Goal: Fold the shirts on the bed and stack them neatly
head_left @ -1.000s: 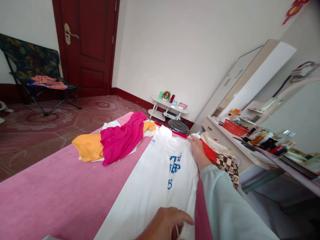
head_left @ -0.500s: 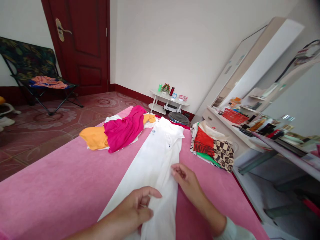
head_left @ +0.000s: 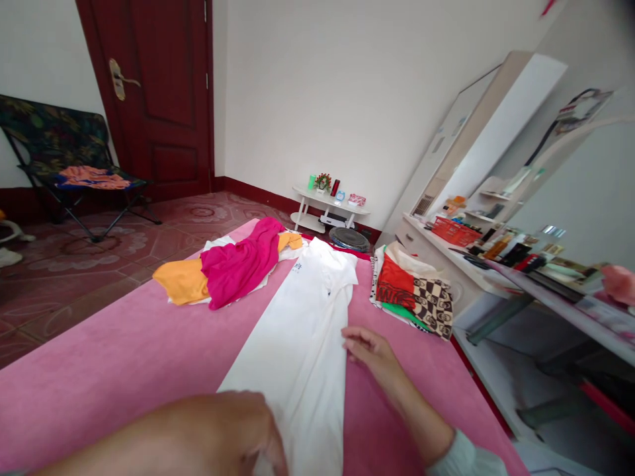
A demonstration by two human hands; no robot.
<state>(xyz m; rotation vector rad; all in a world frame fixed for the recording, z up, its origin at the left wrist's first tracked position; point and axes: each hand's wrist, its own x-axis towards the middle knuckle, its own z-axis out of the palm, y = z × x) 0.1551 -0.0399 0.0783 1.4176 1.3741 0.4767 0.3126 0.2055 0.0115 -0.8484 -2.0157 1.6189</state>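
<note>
- At your far left, a camp chair of dark leaf-print fabric on thin legs carries a crumpled orange cloth.
- Next, on the plush pink cover, a magenta garment lies in soft wrinkles over a smooth yellow one.
- Your left hand, blurred, arches over the near part of the white shirt with fingers bent down; you cannot tell whether it pinches the cloth.
- The white shirt lies on the cover as a long, narrow strip, thin and lightly creased, collar end away from you.
- Your right hand is loosely curled and grips nothing, fingertips at the shirt's right edge; contact is unclear.
- Farther right sits a squarish folded stack, checkered on top.
</note>
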